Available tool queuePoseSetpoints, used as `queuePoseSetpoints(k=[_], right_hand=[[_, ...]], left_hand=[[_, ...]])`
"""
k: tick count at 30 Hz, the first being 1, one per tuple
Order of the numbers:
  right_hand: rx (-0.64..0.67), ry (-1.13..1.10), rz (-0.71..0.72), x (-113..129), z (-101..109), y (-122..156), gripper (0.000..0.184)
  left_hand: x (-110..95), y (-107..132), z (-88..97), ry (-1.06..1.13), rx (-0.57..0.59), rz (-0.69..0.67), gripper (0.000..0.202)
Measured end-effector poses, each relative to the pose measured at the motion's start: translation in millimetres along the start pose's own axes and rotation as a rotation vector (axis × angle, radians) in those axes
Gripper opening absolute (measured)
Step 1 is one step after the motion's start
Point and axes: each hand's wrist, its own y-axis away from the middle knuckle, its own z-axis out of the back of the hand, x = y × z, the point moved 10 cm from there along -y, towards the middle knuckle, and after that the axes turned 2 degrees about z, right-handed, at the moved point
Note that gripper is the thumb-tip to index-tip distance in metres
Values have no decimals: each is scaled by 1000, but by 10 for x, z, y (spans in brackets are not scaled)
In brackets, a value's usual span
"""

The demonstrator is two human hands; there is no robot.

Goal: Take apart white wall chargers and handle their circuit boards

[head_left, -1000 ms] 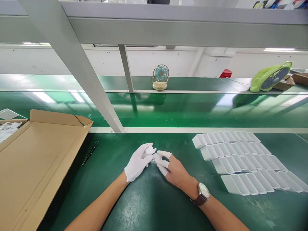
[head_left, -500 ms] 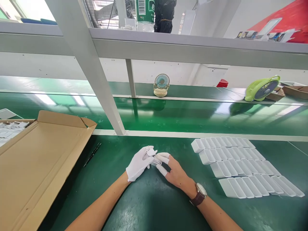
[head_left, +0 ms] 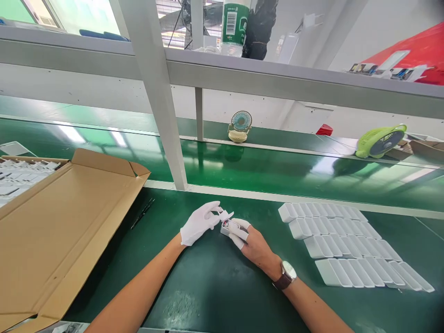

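My left hand (head_left: 199, 224), in a white glove, pinches a small white plastic piece (head_left: 226, 215) with a flap-like shape. My right hand (head_left: 255, 245), with white covers on its fingers and a wristwatch on the wrist, is closed around a small white box-shaped part (head_left: 225, 228) with a dark and reddish spot at its open end. The plastic piece lies just above that end; whether the two are joined I cannot tell. Both hands meet above the green work surface (head_left: 208, 291). To their right, white open trays (head_left: 347, 247) lie in several slanting rows.
An open cardboard box (head_left: 86, 217) stands at the left, with white plastic parts (head_left: 24, 178) in it. Black tweezers-like tools (head_left: 142, 213) lie beside it. A slanting grey post (head_left: 166, 111) rises behind. Farther back are a small fan (head_left: 241, 122) and a green fan (head_left: 379, 141).
My left hand has drawn back slightly from the box-shaped part, still pinching the plastic piece. The right hand now holds the box-shaped part, its open end showing. The view has tilted.
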Motion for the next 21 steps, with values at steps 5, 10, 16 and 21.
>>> queuePoseSetpoints(k=[5,10,16,21], right_hand=[[-157,-44,19,139,320,-30,50],[67,-75,-60,99,-10,69,44],[191,-44,-96,36,-208,177,39],[167,-144,-225,-29,-141,136,48]], left_hand=[[-65,5,128,137,-60,-90,56],[-164,91,26,-75,-33,-150,73],[-407,253,-360,-472,73,-365,48],[-338,206,-286,-431,6,-258,14]])
